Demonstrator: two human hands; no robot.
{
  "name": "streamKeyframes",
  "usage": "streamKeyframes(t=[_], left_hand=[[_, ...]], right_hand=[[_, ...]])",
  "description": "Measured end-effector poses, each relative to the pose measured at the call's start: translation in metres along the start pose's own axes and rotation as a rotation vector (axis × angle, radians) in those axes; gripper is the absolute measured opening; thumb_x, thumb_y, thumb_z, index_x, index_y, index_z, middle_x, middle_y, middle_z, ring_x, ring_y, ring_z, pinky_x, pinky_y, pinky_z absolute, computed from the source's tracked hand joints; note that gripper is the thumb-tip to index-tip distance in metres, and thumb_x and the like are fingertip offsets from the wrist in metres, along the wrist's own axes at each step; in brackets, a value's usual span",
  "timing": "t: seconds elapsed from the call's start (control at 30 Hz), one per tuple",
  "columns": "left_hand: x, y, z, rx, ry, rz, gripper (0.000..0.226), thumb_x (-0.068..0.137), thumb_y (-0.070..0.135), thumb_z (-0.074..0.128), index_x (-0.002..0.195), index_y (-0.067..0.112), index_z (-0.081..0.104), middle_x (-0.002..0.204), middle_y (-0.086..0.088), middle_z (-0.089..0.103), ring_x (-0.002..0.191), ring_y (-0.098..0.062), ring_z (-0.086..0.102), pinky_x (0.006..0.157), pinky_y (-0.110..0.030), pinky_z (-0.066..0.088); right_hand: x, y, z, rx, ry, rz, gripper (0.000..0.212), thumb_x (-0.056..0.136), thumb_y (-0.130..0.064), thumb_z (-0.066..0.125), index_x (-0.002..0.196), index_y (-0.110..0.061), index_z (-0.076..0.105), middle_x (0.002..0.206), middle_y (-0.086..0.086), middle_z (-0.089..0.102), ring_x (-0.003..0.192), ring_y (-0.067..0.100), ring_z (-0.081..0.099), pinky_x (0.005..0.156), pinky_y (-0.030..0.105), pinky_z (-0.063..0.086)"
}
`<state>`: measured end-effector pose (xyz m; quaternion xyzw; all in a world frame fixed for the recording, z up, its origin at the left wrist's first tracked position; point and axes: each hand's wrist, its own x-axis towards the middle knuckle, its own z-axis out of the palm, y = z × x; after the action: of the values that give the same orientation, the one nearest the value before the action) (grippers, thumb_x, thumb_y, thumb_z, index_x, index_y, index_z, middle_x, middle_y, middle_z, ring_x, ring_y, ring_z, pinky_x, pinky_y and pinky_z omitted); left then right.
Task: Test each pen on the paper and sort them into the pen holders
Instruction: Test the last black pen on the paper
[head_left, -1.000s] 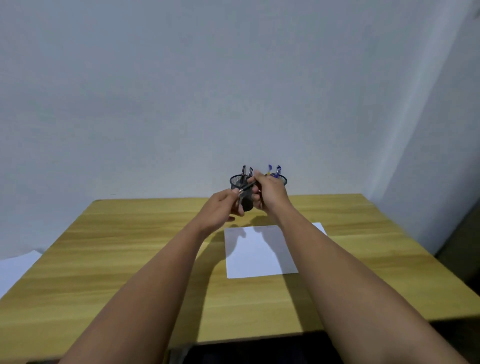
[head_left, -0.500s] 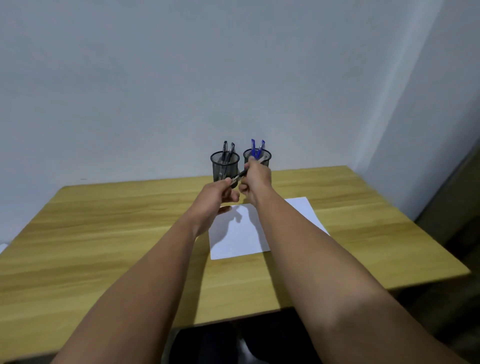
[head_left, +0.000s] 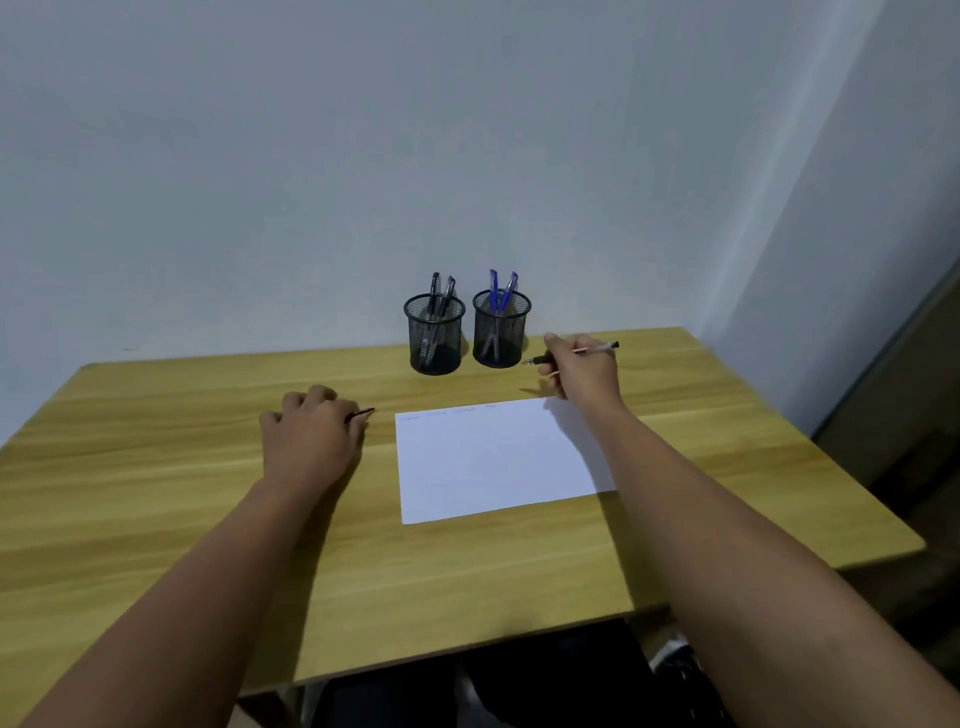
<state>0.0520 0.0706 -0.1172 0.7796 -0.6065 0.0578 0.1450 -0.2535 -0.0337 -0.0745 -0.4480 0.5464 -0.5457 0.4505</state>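
Both forearms are bare up to the picture edge; no sleeve shows. The left hand (head_left: 311, 441) and the right hand (head_left: 584, 376), each beside the paper (head_left: 498, 457), carry no ring, watch or glove.

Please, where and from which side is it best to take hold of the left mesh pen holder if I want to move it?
Probably the left mesh pen holder is best held round its middle wall, coming from the left. It is an upright cylinder, the right holder stands close beside it, and black pens stick out of the rim, so a grip from above is blocked.
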Motion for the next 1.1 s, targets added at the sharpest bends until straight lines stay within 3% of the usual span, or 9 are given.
streamKeyframes(t=[0.07, 0.13, 0.2, 0.27, 0.33, 0.43, 0.57, 0.9, 1.1], left_hand=[[0.001, 0.001, 0.003, -0.057, 0.046, 0.019, 0.042, 0.098, 0.046, 0.052, 0.135, 0.028, 0.063, 0.142, -0.003, 0.057, 0.132, -0.033, 0.046, 0.101, -0.053, 0.038], [-0.001, 0.006, 0.003, -0.134, 0.093, 0.164, 0.048, 0.094, 0.05, 0.046, 0.134, 0.029, 0.063, 0.138, 0.002, 0.061, 0.13, -0.03, 0.05, 0.098, -0.051, 0.04], [-0.007, 0.013, 0.004, -0.18, 0.054, 0.342, 0.056, 0.089, 0.06, 0.038, 0.13, 0.033, 0.065, 0.137, 0.011, 0.063, 0.133, -0.024, 0.051, 0.101, -0.049, 0.037], [-0.014, 0.016, 0.009, -0.188, -0.018, 0.412, 0.062, 0.087, 0.071, 0.039, 0.135, 0.038, 0.061, 0.146, 0.02, 0.055, 0.144, -0.017, 0.041, 0.112, -0.05, 0.028], [-0.017, 0.013, 0.017, -0.182, -0.076, 0.406, 0.072, 0.086, 0.08, 0.04, 0.143, 0.039, 0.052, 0.154, 0.023, 0.044, 0.151, -0.013, 0.028, 0.121, -0.052, 0.017], [-0.02, 0.007, 0.024, -0.196, -0.105, 0.382, 0.081, 0.084, 0.084, 0.036, 0.149, 0.038, 0.046, 0.158, 0.024, 0.037, 0.155, -0.012, 0.019, 0.123, -0.052, 0.009], [-0.021, 0.007, 0.026, -0.241, -0.084, 0.352, 0.081, 0.082, 0.084, 0.039, 0.148, 0.038, 0.048, 0.157, 0.027, 0.038, 0.155, -0.012, 0.017, 0.124, -0.052, 0.008], [-0.02, 0.008, 0.025, -0.284, -0.066, 0.338, 0.08, 0.079, 0.084, 0.043, 0.145, 0.039, 0.052, 0.154, 0.029, 0.041, 0.152, -0.01, 0.024, 0.124, -0.048, 0.015], [-0.021, 0.009, 0.024, -0.285, -0.056, 0.358, 0.079, 0.081, 0.08, 0.045, 0.145, 0.035, 0.054, 0.154, 0.025, 0.042, 0.154, -0.008, 0.019, 0.125, -0.048, 0.01]], right_hand=[[-0.001, 0.009, -0.001, -0.019, -0.03, 0.008, 0.025, 0.106, -0.023, 0.064, 0.086, -0.009, 0.07, 0.069, 0.009, 0.072, 0.043, 0.012, 0.056, 0.042, 0.02, 0.046], [-0.005, 0.017, 0.002, -0.013, -0.063, 0.006, 0.025, 0.105, -0.021, 0.065, 0.086, -0.006, 0.072, 0.072, 0.013, 0.071, 0.048, 0.014, 0.058, 0.047, 0.026, 0.051], [-0.005, 0.027, 0.007, 0.056, -0.086, -0.035, 0.027, 0.103, -0.016, 0.07, 0.08, -0.002, 0.065, 0.069, 0.021, 0.061, 0.05, 0.018, 0.056, 0.049, 0.028, 0.046], [-0.002, 0.035, 0.01, 0.09, -0.105, -0.083, 0.034, 0.101, -0.015, 0.072, 0.072, -0.005, 0.057, 0.063, 0.017, 0.052, 0.051, 0.02, 0.054, 0.047, 0.026, 0.04], [0.001, 0.043, 0.011, 0.076, -0.146, -0.089, 0.039, 0.101, -0.015, 0.073, 0.067, -0.009, 0.054, 0.059, 0.014, 0.051, 0.051, 0.019, 0.055, 0.043, 0.024, 0.039], [0.003, 0.051, 0.008, 0.041, -0.206, -0.06, 0.037, 0.096, -0.014, 0.079, 0.07, 0.001, 0.057, 0.06, 0.014, 0.049, 0.048, 0.016, 0.054, 0.047, 0.024, 0.046], [0.005, 0.059, 0.006, -0.002, -0.201, -0.078, 0.051, 0.099, -0.023, 0.077, 0.076, 0.014, 0.048, 0.063, 0.017, 0.05, 0.05, 0.016, 0.054, 0.048, 0.024, 0.046], [0.009, 0.066, 0.005, -0.081, -0.184, -0.108, 0.041, 0.1, -0.011, 0.069, 0.072, 0.011, 0.048, 0.063, 0.019, 0.055, 0.052, 0.02, 0.063, 0.057, 0.035, 0.051], [0.008, 0.066, 0.006, -0.096, -0.208, -0.125, 0.042, 0.1, -0.012, 0.071, 0.073, 0.013, 0.05, 0.064, 0.022, 0.057, 0.049, 0.017, 0.059, 0.049, 0.028, 0.045]])
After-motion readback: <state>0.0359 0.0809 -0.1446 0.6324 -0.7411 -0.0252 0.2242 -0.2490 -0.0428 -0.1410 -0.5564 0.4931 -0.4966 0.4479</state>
